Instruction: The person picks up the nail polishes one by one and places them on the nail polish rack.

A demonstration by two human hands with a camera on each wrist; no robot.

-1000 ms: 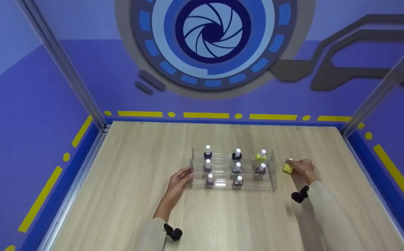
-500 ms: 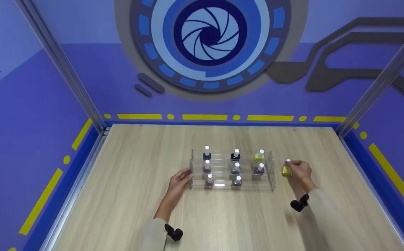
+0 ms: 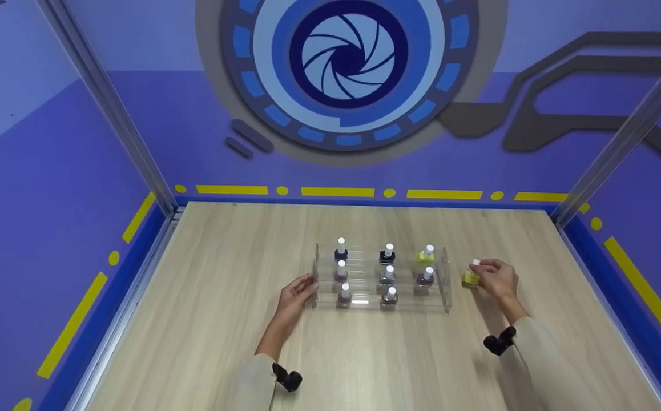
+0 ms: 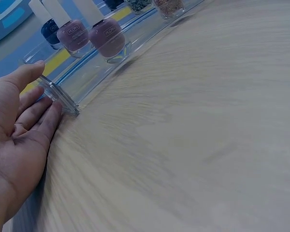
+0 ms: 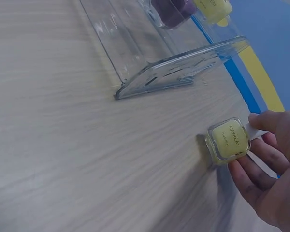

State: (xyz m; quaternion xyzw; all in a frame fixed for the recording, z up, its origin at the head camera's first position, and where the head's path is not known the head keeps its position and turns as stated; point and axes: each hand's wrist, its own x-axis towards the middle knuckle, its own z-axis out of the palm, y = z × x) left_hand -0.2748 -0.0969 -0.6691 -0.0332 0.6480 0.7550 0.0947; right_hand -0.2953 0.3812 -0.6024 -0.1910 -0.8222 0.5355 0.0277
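In the head view a clear tiered display rack (image 3: 359,314) stands mid-table, bearing several white-capped nail polish bottles, mostly dark or mauve. My left hand (image 3: 296,295) holds the rack's left end panel, thumb at its edge and fingers against its outer side in the left wrist view. Right of the rack, my right hand (image 3: 499,278) pinches the white cap of a yellow nail polish bottle (image 5: 228,140). That bottle is tilted, its label facing the right wrist camera; whether its base touches the table I cannot tell. Another yellow bottle (image 3: 426,257) sits at the back tier's right end.
On the front tier stand a mauve bottle (image 3: 345,297) at left and a dark bottle (image 3: 389,298) in the middle; bare rack lies to their right. Printed blue walls (image 3: 153,137) with metal corner posts (image 3: 621,137) enclose the wooden table (image 3: 239,240).
The yellow bottle stays right of the rack, shifting and tilting slightly while my right hand's grip on the cap changes a little. My left hand and the rack keep their places.
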